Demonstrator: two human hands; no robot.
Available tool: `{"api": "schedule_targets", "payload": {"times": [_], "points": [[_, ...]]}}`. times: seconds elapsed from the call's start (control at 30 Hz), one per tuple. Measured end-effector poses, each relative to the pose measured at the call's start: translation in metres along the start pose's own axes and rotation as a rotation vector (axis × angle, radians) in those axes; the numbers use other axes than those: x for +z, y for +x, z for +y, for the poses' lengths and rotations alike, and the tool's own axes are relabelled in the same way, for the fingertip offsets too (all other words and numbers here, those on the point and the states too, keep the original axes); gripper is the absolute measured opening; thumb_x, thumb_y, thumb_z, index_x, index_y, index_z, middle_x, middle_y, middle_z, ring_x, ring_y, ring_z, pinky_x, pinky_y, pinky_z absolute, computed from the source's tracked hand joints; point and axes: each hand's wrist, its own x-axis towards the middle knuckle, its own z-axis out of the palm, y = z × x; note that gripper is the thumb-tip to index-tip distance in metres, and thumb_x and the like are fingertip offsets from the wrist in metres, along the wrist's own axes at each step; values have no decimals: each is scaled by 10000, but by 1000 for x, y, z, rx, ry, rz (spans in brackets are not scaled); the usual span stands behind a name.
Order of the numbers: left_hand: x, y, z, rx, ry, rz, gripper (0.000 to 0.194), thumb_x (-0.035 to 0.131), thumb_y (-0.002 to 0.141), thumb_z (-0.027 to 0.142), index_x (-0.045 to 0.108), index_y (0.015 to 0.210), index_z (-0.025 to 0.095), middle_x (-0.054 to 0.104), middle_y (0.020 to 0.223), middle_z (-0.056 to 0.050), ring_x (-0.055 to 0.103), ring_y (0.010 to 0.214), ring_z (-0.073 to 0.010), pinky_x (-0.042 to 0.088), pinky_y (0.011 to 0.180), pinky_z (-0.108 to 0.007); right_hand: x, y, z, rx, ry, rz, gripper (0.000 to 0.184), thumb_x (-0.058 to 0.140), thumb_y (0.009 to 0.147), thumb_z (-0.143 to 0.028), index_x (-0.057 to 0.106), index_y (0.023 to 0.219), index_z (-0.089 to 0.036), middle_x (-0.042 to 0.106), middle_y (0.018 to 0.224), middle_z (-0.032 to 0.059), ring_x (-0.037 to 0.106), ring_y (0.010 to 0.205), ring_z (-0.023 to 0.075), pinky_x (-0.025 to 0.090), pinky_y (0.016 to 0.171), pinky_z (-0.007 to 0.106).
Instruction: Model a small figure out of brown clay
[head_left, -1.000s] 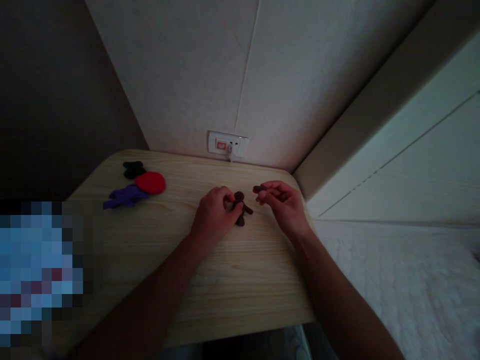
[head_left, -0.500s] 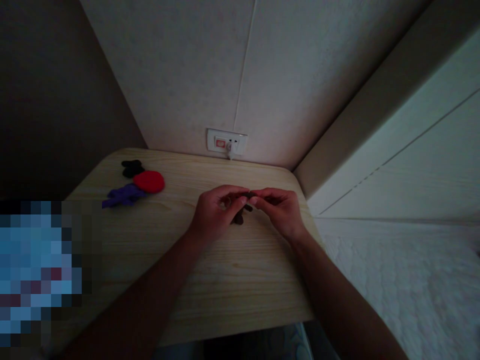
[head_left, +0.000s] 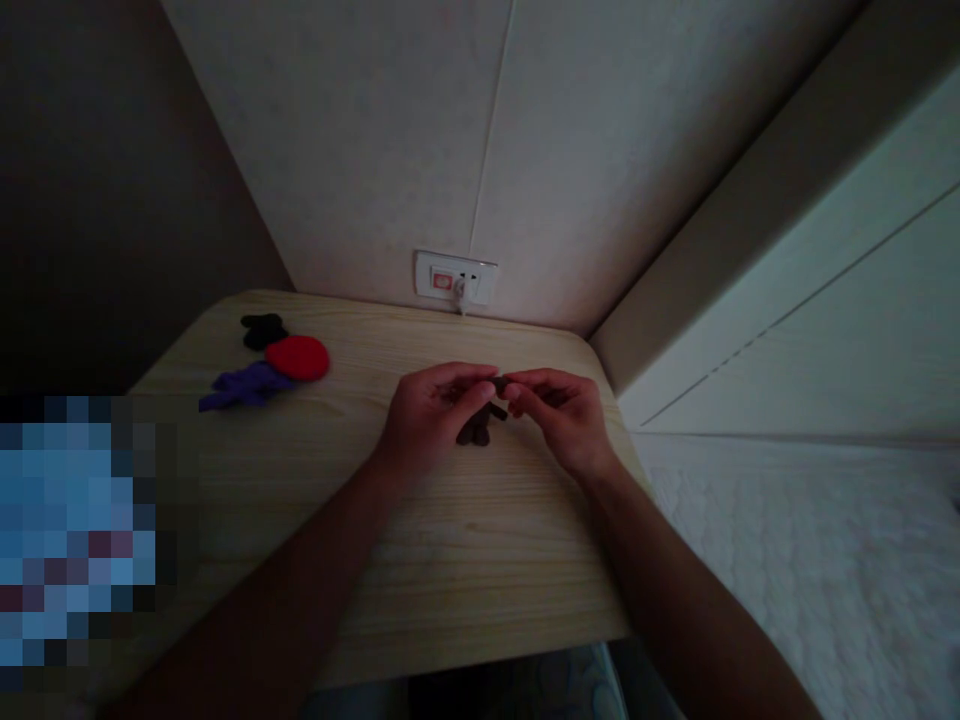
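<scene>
A small dark brown clay figure (head_left: 477, 430) lies on the light wooden table (head_left: 465, 560), mostly covered by my fingers. My left hand (head_left: 429, 420) rests over its left side with the fingers curled onto it. My right hand (head_left: 564, 412) meets it from the right, thumb and fingers pinched on a small dark clay piece (head_left: 501, 386) at the figure's top. The fingertips of both hands touch above the figure.
At the table's far left lie a red clay disc (head_left: 298, 357), a purple clay shape (head_left: 241, 385) and a black clay lump (head_left: 262, 329). A wall socket (head_left: 455, 279) with a plug sits behind the table. A white bed (head_left: 795, 560) adjoins on the right.
My right hand, holding the small dark piece apart from the figure, has moved left to meet my left hand over the figure. The figure's head is now hidden by fingers.
</scene>
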Motion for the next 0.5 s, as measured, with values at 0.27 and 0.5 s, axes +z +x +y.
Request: {"api": "schedule_targets", "payload": {"times": [0.27, 0.5], "points": [[-2, 2, 3, -34, -61, -5, 254, 904, 792, 385, 871, 936, 178, 850, 910, -94, 801, 828, -233, 650, 776, -347, 2, 0, -1, 25, 79, -47, 277, 984, 732, -406, 859, 917, -244, 823, 788, 10, 724, 683, 141, 628, 688, 309], [0, 1, 6, -77, -67, 5, 253, 914, 754, 370, 862, 894, 166, 818, 793, -74, 748, 664, -201, 615, 594, -324, 3, -1, -4, 34, 11, -44, 342, 981, 714, -477, 846, 921, -241, 830, 850, 27, 737, 750, 173, 635, 747, 346]]}}
